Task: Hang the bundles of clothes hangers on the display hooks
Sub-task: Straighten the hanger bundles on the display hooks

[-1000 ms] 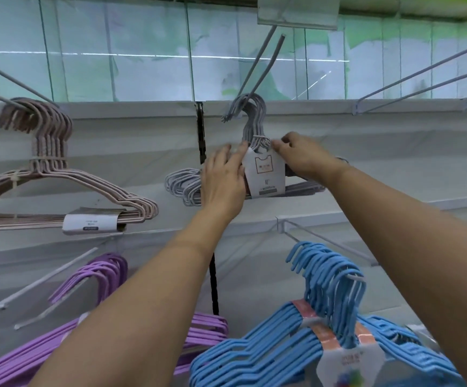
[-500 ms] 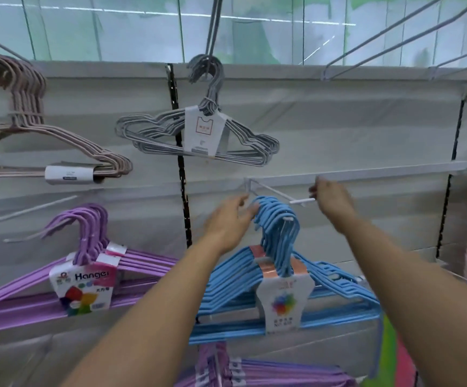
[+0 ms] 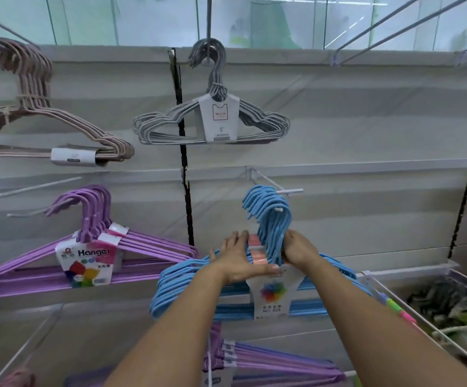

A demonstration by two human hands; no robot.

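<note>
Both hands were up at the blue hanger bundle (image 3: 266,275), which hung by its hook ends over a white display hook (image 3: 275,191) on the lower rail of the wall panel (image 3: 366,121). Left hand (image 3: 240,261) lay on the left side of the bundle's neck, fingers mostly straight, thumb stretched across the top of the white label card (image 3: 273,294) and touching the pink tape band (image 3: 257,251). Right hand (image 3: 299,250) was on the right side of the neck, fingers curled round the hook stems, looked like a grip though the fingertips were hidden behind the stems. Above, a grey wire hanger bundle (image 3: 212,121) with a white card hung from an upper hook (image 3: 210,26). Upper left, a pink-beige wire hanger bundle (image 3: 45,121) hung on its own hook. Middle left, a purple hanger bundle (image 3: 92,261) with a "Hanger" card hung beside the blue one, apart from it. Another purple bundle (image 3: 268,364) sat below the blue one, partly hidden by the forearms. A wire basket (image 3: 422,325) with blurry goods stood at lower right.
</note>
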